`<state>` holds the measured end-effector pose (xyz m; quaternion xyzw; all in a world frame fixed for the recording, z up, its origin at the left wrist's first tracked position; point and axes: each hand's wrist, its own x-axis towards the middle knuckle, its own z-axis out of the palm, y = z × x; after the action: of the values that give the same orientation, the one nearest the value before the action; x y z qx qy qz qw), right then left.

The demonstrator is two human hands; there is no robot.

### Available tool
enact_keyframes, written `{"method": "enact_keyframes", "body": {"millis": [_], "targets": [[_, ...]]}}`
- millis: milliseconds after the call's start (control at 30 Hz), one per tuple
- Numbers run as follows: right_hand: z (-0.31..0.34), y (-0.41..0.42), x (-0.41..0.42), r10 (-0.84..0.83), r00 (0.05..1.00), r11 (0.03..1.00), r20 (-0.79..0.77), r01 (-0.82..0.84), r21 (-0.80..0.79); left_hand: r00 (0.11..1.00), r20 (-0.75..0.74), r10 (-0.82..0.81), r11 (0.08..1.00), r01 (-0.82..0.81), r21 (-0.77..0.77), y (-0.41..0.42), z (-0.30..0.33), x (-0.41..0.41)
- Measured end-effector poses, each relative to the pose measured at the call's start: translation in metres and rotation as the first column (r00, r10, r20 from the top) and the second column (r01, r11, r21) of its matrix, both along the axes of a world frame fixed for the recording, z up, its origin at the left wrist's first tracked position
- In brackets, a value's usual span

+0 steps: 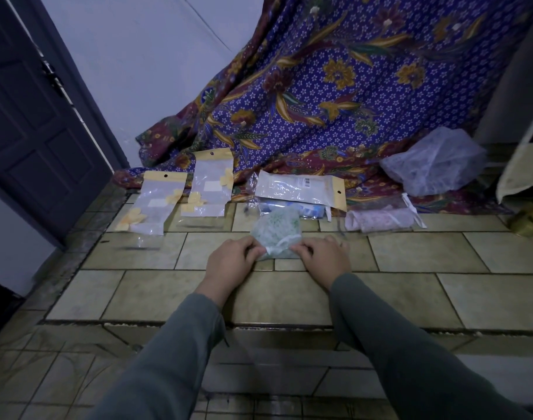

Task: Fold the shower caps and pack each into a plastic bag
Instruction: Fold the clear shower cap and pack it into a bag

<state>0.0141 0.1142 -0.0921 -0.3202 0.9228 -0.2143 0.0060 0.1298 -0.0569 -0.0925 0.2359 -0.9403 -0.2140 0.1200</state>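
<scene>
A green-patterned shower cap (pixel 274 231) lies partly folded on the tiled floor in front of me. My left hand (pixel 232 259) pinches its near left edge, and my right hand (pixel 323 256) pinches its near right edge by the white elastic hem. Two plastic bags with yellow headers (pixel 156 201) (pixel 210 186) lie flat to the left. A third such bag (pixel 301 186) lies sideways behind the cap, over something blue. A pale pink folded cap (pixel 380 219) rests to the right. A bluish crumpled cap (pixel 435 162) sits further back right.
A purple floral cloth (pixel 335 86) drapes down behind the bags. A dark door (pixel 31 131) stands at the left. At the far right are a cream-coloured cloth edge (pixel 520 174) and a small golden object (pixel 529 222). Tiled floor (pixel 168 292) steps down toward me.
</scene>
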Motion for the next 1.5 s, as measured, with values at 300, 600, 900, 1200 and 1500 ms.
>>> {"method": "enact_keyframes", "body": {"millis": [300, 600, 900, 1200, 1500], "targets": [[-0.001, -0.004, -0.004, -0.003, 0.991, 0.998, -0.134, 0.012, 0.063, 0.999, 0.046, -0.008, 0.969, 0.019, -0.247, -0.002, -0.001, -0.011], [-0.014, -0.005, -0.001, 0.017, 0.930, 0.994, -0.368, -0.057, -0.098, 0.949, -0.201, -0.243, 0.951, 0.192, -0.244, 0.002, -0.018, -0.003], [-0.008, 0.011, -0.010, 0.152, 0.974, 0.988, -0.171, -0.149, 0.029, 0.951, -0.193, -0.240, 0.970, 0.241, -0.021, -0.011, -0.014, -0.002], [-0.017, 0.013, -0.003, 0.105, 0.962, 0.988, -0.253, -0.131, -0.085, 0.951, -0.225, -0.212, 0.977, 0.214, -0.019, 0.000, -0.010, 0.010], [0.000, 0.009, -0.010, 0.068, 0.995, 0.996, 0.079, -0.063, -0.070, 0.992, -0.125, -0.013, 0.999, 0.019, 0.045, 0.000, -0.007, -0.001]]}}
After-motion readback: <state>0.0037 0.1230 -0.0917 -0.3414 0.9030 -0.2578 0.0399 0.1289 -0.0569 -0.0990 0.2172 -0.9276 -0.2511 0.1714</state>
